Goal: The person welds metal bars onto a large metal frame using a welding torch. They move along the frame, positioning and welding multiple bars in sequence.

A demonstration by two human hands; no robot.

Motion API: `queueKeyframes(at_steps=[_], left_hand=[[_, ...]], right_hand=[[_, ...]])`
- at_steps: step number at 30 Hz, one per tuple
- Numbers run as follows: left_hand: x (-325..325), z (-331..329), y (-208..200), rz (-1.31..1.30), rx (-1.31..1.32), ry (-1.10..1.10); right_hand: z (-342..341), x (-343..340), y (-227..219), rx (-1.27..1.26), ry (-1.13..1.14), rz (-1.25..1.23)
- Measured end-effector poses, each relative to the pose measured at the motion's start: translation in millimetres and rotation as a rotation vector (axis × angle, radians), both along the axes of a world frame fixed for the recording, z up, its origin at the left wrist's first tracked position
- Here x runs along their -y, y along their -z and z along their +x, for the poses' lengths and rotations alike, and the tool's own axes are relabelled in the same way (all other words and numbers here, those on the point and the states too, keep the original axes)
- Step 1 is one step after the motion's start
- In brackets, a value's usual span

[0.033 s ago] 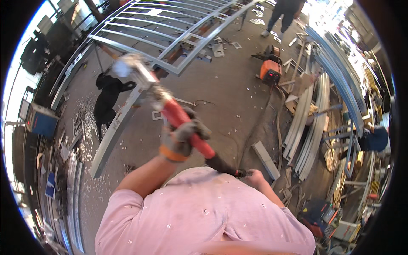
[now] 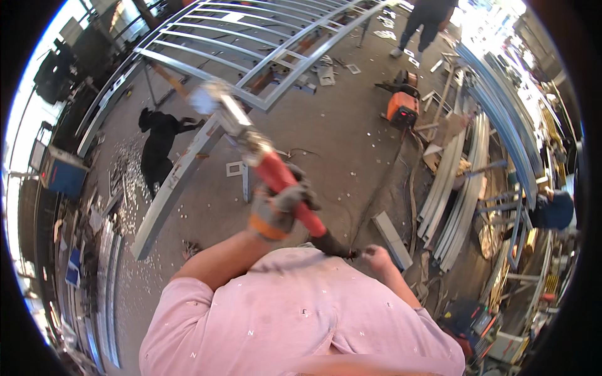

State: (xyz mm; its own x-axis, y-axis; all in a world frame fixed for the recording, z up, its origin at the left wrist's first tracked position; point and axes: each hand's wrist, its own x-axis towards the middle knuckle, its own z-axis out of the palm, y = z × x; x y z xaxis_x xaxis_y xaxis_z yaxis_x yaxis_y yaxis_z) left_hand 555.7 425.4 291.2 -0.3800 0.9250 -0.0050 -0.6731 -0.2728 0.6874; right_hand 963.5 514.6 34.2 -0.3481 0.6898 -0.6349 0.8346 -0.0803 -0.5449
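A long red angle grinder [image 2: 276, 172] slants across the middle, with a silver metal head and a pale, blurred part at its far left tip. My left hand [image 2: 283, 208], in a grey glove with an orange cuff, is wrapped round the red body. The black tail of the tool runs back toward my chest. There my bare right hand [image 2: 376, 257] has its fingers curled at the tail's end; part of that grip is hidden. Beyond the tool's head lies a welded metal frame [image 2: 263, 100] with many parallel bars. A pale steel beam [image 2: 164, 203] slants below the tool's head.
A black dog [image 2: 157, 150] lies on the floor beside the beam. An orange machine [image 2: 402, 109] with cables stands right of centre. Stacked metal profiles [image 2: 467, 182] line the right side. One person [image 2: 426, 25] stands at the far right. Small metal scraps [image 2: 128, 188] litter the left floor.
The tool and my left hand have shifted slightly right and nearer. The whole scene has also moved a little in the picture. Both grips look the same.
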Motion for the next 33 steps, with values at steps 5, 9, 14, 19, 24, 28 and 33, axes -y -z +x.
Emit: queueKeyframes(at_steps=[5, 9, 14, 19, 24, 28, 33], left_hand=[[-52, 68, 60, -0.244, -0.180, 0.120], [-92, 74, 85, 0.151, -1.660, -0.119], [-128, 104, 90, -0.225, -0.802, 0.086], [-144, 87, 91, -0.329, -1.339, 0.241], [-144, -4, 107, -0.128, -1.305, 0.710], [-106, -106, 151, -0.330, -1.261, 0.615], [-30, -244, 209, -0.727, -1.394, 0.335]], right_hand=[[-105, -103, -142, -0.815, 0.019, -0.077], [-197, -130, -245, -0.975, -0.166, 0.128], [-274, -155, -286, -0.656, -0.204, 0.562], [-306, -190, -277, -0.826, 0.010, 0.113], [-298, -233, -269, -0.680, 0.005, -0.010], [-276, -267, -308, -0.507, 0.045, 0.148], [-277, -268, -373, -0.532, 0.083, 0.202]])
